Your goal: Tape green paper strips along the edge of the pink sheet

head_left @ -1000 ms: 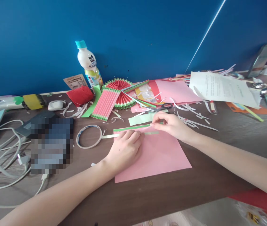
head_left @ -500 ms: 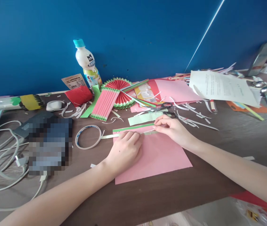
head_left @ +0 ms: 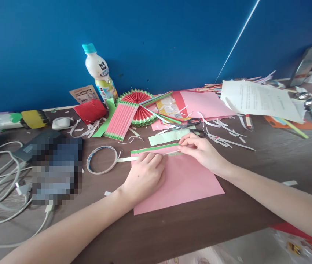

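A pink paper sheet (head_left: 183, 187) with a green strip (head_left: 156, 149) along its far edge lies in front of me. My left hand (head_left: 146, 171) rests on its left half, fingers curled down over a narrow pale strip of double-sided tape (head_left: 127, 159). That strip runs left to the tape roll (head_left: 88, 160), which lies flat on the table. Closed in a pinch, my right hand (head_left: 199, 151) holds the strip's other end near the sheet's far right corner. Fingertips of the left hand are partly hidden.
Behind the sheet lie scissors (head_left: 195, 121), a light green paper piece (head_left: 164, 138) and white paper scraps (head_left: 221, 139). A folded pink-and-green fan (head_left: 121, 121) and a bottle (head_left: 96, 68) stand farther back. Left are a phone (head_left: 59, 172) and cables (head_left: 2, 220).
The view has shifted slightly. Both hands keep nearly the same places on the sheet and tape.
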Available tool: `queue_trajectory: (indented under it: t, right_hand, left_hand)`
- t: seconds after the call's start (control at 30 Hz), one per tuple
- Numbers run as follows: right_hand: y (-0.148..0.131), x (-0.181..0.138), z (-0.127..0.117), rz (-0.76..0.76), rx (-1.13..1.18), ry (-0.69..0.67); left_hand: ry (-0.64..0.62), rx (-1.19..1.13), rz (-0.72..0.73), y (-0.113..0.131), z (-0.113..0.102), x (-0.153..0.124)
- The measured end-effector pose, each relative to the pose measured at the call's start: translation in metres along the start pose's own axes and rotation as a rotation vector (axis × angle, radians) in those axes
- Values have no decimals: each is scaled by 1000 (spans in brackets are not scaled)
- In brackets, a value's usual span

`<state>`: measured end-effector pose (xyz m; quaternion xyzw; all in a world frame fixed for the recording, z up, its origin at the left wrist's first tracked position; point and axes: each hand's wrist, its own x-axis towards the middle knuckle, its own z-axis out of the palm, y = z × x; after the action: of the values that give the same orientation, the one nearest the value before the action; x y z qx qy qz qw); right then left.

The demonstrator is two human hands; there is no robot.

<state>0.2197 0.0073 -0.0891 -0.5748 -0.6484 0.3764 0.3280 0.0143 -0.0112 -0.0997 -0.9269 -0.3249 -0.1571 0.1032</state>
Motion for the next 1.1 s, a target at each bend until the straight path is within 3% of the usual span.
queue_trajectory:
  t: [0.8,1.1]
  right_hand:
    - [-1,1,2,1,-42,-55]
    - [2,2,4,-25,-77,-54]
  left_hand:
    - [144,-39,72,-3,1,-3]
    - [94,-55,20,-2,0,-1]
